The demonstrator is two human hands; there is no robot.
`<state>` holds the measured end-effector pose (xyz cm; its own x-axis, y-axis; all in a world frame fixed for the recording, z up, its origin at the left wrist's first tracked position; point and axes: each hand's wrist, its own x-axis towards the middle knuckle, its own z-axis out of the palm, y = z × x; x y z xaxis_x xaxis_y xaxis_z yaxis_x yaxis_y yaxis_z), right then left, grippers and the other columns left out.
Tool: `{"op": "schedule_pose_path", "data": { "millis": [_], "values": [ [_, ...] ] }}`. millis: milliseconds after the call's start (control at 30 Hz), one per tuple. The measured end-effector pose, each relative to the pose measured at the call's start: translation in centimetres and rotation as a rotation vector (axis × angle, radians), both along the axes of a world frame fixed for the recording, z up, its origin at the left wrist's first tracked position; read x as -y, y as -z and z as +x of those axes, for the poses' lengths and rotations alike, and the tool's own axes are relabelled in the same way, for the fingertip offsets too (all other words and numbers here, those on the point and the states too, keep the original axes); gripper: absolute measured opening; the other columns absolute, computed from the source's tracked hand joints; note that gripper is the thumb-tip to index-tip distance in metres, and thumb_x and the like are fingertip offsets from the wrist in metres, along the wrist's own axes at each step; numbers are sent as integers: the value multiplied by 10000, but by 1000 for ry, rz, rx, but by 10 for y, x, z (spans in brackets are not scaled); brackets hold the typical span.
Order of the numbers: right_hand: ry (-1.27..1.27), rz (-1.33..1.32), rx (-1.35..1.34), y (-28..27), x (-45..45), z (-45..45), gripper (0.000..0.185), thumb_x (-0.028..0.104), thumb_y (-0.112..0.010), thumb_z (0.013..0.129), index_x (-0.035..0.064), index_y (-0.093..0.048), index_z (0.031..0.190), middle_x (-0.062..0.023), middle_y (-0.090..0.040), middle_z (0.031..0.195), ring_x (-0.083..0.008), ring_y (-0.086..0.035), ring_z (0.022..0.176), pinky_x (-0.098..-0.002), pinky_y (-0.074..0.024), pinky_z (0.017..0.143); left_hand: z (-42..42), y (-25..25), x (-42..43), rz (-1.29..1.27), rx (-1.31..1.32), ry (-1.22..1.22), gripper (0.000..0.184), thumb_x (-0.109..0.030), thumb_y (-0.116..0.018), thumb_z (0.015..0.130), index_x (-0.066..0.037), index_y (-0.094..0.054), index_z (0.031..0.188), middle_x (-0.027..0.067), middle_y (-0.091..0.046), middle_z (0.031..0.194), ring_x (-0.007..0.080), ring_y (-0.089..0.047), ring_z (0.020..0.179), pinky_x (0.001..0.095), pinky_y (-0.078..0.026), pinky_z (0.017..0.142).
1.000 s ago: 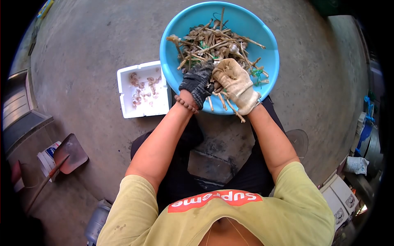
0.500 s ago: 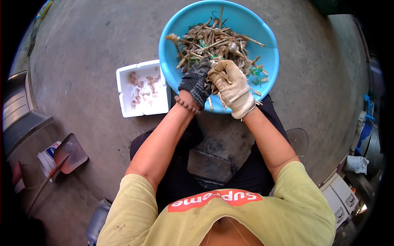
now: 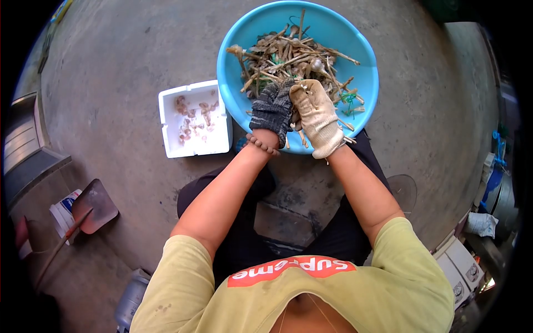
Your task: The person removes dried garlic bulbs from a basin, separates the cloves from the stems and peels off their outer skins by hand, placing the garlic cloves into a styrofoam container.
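The basin (image 3: 363, 72) is light blue, its stalks (image 3: 293, 59) tan, the left glove (image 3: 271, 108) flecked charcoal, the right glove (image 3: 317, 117) cream.

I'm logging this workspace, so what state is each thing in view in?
Blue basin: open, partly filled
Dried stalks: heaped, tangled
White foam box: open, small pieces inside
Left hand: dark-gloved, over basin
Right hand: cream-gloved, fingers curled
Shovel: tilted
White bucket: partly hidden by shovel
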<state>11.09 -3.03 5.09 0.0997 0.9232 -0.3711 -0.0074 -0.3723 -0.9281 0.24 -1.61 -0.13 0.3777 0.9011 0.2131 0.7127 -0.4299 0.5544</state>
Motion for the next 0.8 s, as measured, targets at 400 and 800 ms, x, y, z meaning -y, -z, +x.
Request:
{"op": "schedule_pose_path", "data": {
  "millis": [400,800],
  "values": [
    [65,209,376,13,3,-6,289,306,-527,859,19,-523,822,-98,-509,634,-197,-513,597,-327,-412,548,2,-9,-2,-267,30,17,319,-211,-509,789,-26,-533,1048,185,-539,1065,335,-492,1007,372,-387,877],
    [41,5,-404,-2,-5,-1,227,278,-499,885,68,-532,965,35,-530,721,-7,-400,526,-132,-344,478,-14,-30,-12,-412,230,-96,360,-216,-563,786,-6,-498,1070,198,-540,1039,347,-499,982,372,-406,839]
  ]
}}
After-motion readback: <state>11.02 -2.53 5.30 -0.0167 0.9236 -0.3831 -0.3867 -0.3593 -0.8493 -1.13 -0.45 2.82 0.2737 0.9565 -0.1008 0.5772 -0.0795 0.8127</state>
